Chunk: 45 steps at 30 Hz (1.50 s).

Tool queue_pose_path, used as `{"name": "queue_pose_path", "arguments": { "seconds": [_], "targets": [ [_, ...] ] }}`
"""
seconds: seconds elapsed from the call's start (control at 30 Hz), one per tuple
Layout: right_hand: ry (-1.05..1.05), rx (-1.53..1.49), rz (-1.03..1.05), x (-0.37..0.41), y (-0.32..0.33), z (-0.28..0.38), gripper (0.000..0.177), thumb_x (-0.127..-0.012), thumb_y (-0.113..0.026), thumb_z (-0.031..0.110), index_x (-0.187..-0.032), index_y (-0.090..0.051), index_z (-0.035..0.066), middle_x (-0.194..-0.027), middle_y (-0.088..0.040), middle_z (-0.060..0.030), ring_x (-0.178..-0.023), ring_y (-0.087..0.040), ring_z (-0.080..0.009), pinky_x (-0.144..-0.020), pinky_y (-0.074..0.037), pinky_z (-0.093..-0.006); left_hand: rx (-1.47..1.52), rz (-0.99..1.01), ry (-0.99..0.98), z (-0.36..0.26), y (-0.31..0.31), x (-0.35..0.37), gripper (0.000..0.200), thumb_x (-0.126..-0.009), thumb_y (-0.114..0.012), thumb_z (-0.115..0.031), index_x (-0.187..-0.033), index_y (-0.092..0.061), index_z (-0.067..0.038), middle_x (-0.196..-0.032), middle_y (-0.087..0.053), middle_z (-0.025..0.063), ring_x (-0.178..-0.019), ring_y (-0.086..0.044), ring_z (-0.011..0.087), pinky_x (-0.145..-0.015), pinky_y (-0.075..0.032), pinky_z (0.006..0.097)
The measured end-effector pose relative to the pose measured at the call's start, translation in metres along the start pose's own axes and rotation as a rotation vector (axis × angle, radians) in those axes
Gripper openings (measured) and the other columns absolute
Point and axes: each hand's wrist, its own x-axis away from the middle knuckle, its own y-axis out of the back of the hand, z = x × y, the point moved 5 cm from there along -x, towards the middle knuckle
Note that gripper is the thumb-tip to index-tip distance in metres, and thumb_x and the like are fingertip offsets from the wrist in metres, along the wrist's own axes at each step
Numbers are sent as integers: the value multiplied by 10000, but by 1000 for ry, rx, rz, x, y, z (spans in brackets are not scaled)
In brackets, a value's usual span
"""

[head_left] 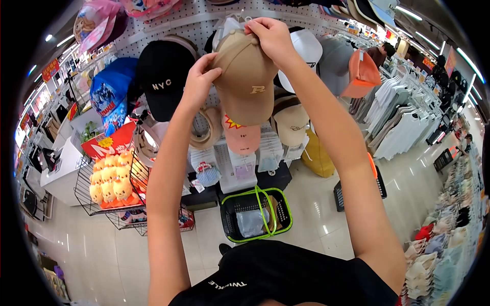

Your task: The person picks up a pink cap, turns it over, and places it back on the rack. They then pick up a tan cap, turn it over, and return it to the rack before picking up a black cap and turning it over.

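While supporting the tan cap [247,84] from two sides, probably for balance, grasps its left edge with left hand [199,79] and top with right hand [270,40].

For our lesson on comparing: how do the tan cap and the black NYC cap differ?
The tan cap has the left hand and right hand on it; neither hand touches the black NYC cap. The tan cap bears a pale R, while the black NYC cap shows three white letters. Both are brimmed caps with front lettering.
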Motion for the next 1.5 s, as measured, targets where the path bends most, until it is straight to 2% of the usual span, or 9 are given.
{"name": "queue_pose_path", "arguments": {
  "seconds": [0.63, 0.9, 1.07, 1.13, 1.27, 1.3, 1.33, 1.43, 1.5],
  "targets": [
    [-160, -58, -74, -59, -11, -60, 240, -965, -618, 203, -877, -695, -6, -804, -664, -26, -702, -560, -102, -665, -448, -246, 44, -62, 48, 3, 14, -30, 372, -879, -566, -33, -1245, -583, 32, -1129, -655, 77, -1058, -594, 164, -933, -440, 278],
    [158, 365, -236, -44, 0, -44, 305, -901, -639, 251, -959, -693, -44, -873, -711, -179, -823, -685, -304, -764, -520, -383, -394, -318, -277, 52, 24, -17, 500, -898, -611, -115, -1362, -497, 30, -1348, -550, 188, -1266, -513, 284, -1080, -379, 375],
    [444, 545, -439, 89, 79, -7, 315, -870, -663, 236, -1100, -626, 23, -1082, -635, -173, -1037, -582, -361, -910, -450, -422, -539, -305, -338, 54, 4, 117, 443, -885, -543, 0, -1322, -505, 66, -1342, -556, 210, -1244, -534, 329, -1078, -378, 393],
    [393, 735, -621, 141, 137, -27, 321, -815, -700, 152, -1107, -630, 39, -1095, -628, -145, -1057, -570, -332, -915, -454, -413, -569, -235, -196, 96, 5, 204, 399, -854, -556, 2, -1245, -551, 77, -1274, -592, 207, -1224, -544, 338, -1071, -382, 411],
    [356, 1035, -816, 166, 229, -38, 509, -823, -733, 160, -1259, -525, 1, -1222, -554, -194, -1145, -519, -390, -996, -409, -445, -406, -298, 493, 231, 15, 432, 347, -878, -542, -2, -1221, -566, 47, -1155, -638, 170, -1063, -629, 242, -931, -495, 352],
    [303, 1039, -785, 159, 249, -41, 552, -833, -738, 220, -1281, -505, -2, -1254, -533, -203, -1184, -488, -399, -1020, -387, -461, -490, -273, 498, 289, 36, 512, 336, -941, -586, -182, -1230, -610, -12, -1190, -652, 139, -1116, -607, 265, -936, -491, 336],
    [282, 1050, -800, 147, 265, -43, 552, -833, -738, 220, -1281, -505, -2, -1254, -533, -203, -1184, -488, -399, -1020, -387, -461, -507, -219, 760, 271, 24, 540, 328, -923, -614, -160, -1228, -606, -40, -1174, -664, 154, -1113, -611, 289, -975, -476, 372],
    [-24, 1007, -701, 113, 303, -64, 541, -820, -719, 356, -1206, -589, 0, -1063, -668, -230, -1017, -639, -396, -871, -497, -450, -307, -298, 975, 235, -4, 541, 321, -886, -529, 8, -1203, -572, 37, -1135, -652, 163, -990, -654, 213, -866, -520, 323],
    [-119, 1110, -640, 96, 324, -81, 408, -831, -681, 351, -1097, -659, 42, -962, -698, -205, -933, -666, -396, -810, -518, -464, -221, -212, 851, 201, -33, 492, 285, -898, -556, 15, -1178, -580, 55, -1068, -656, 149, -958, -657, 198, -860, -510, 315]
  ]
}}
